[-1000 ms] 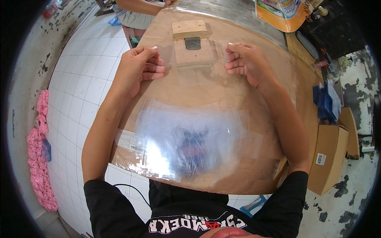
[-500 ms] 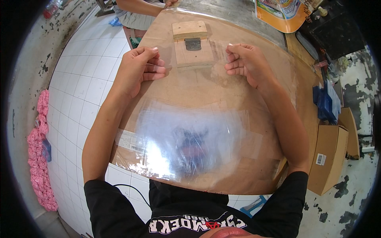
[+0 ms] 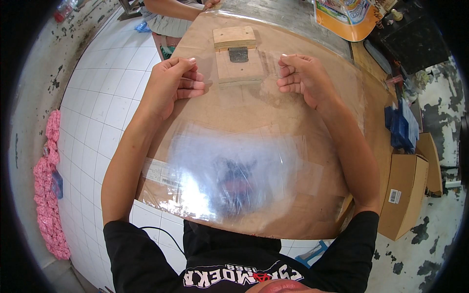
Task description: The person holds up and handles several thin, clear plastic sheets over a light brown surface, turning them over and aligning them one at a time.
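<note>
My left hand is raised over the table with thumb and forefinger pinched together, the other fingers curled. Opposite it, my right hand pinches in the same way. A faint sheen between them looks like a clear plastic sheet held at both sides; its edges are hard to make out. Beyond and between the hands lies a wooden block device, two pale pieces with a black strip at the joint. Closer to me, a pile of shiny clear plastic reflects the light.
Brown cardboard under clear film covers the table. Another person's arm rests at the far left edge. To the right are an open cardboard box, blue packs and an orange-edged board. Pink strung packets lie left.
</note>
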A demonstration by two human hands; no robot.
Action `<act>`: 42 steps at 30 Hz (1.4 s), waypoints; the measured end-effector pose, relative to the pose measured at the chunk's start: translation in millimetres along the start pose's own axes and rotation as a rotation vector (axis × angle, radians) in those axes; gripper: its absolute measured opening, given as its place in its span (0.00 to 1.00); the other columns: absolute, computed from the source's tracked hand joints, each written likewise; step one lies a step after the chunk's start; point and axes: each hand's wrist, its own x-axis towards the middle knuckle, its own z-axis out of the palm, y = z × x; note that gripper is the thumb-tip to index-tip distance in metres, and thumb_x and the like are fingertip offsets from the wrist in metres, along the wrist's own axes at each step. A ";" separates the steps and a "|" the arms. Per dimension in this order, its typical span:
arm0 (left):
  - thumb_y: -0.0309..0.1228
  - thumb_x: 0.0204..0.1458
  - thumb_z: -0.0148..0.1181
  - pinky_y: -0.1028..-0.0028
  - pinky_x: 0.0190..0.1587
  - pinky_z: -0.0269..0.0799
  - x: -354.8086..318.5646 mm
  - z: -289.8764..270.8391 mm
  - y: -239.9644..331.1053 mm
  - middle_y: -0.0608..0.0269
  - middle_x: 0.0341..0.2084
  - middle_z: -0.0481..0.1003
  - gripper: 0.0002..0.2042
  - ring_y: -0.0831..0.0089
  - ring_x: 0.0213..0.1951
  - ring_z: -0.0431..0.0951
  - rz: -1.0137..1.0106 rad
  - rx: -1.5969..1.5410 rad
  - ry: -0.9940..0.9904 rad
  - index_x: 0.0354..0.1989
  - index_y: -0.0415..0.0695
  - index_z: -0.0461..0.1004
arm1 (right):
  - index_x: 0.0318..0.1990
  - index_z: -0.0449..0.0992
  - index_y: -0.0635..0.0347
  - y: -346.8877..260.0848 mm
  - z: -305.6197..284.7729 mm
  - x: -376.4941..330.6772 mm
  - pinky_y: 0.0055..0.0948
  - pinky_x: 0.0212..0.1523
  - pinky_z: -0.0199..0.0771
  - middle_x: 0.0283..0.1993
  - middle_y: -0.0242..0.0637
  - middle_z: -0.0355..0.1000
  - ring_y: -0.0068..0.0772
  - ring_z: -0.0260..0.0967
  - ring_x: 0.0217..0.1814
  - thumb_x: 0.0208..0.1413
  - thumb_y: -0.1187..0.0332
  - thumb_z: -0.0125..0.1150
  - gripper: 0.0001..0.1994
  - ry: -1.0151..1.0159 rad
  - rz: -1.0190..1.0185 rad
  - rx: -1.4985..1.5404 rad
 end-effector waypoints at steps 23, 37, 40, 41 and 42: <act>0.34 0.55 0.57 0.77 0.27 0.79 -0.4 -1.2 -1.7 0.59 0.25 0.75 0.10 0.76 0.22 0.77 -0.006 -0.032 -0.005 0.31 0.39 0.71 | 0.35 0.72 0.65 1.4 -2.1 -1.4 0.30 0.29 0.78 0.30 0.38 0.68 0.32 0.72 0.27 0.56 0.63 0.58 0.12 0.007 0.017 0.017; 0.30 0.54 0.58 0.79 0.23 0.64 -66.5 34.1 30.0 0.71 0.19 0.71 0.05 0.83 0.22 0.70 0.518 0.582 -0.378 0.30 0.41 0.73 | 0.47 0.74 0.60 -13.4 -48.7 -84.3 0.26 0.38 0.73 0.37 0.33 0.73 0.29 0.72 0.35 0.55 0.61 0.62 0.16 -0.067 -0.378 -0.837; 0.29 0.51 0.59 0.71 0.24 0.68 -102.3 66.8 27.4 0.61 0.19 0.74 0.04 0.70 0.22 0.77 0.693 0.774 -0.704 0.31 0.42 0.74 | 0.53 0.72 0.59 3.7 -37.7 -127.1 0.35 0.49 0.71 0.50 0.41 0.71 0.41 0.69 0.50 0.51 0.62 0.65 0.22 -0.298 -0.600 -1.096; 0.29 0.50 0.60 0.69 0.24 0.69 -109.6 74.8 20.5 0.60 0.19 0.73 0.04 0.67 0.22 0.76 0.735 0.801 -0.737 0.31 0.42 0.74 | 0.54 0.71 0.59 11.9 -27.7 -139.7 0.37 0.52 0.69 0.52 0.42 0.69 0.44 0.67 0.53 0.50 0.62 0.66 0.23 -0.267 -0.668 -1.139; 0.29 0.50 0.60 0.68 0.24 0.69 -112.8 87.4 14.0 0.59 0.19 0.73 0.04 0.64 0.22 0.76 0.800 0.809 -0.784 0.31 0.43 0.74 | 0.54 0.71 0.59 12.8 -25.6 -150.9 0.39 0.54 0.68 0.55 0.44 0.67 0.46 0.65 0.57 0.49 0.62 0.66 0.25 -0.215 -0.727 -1.204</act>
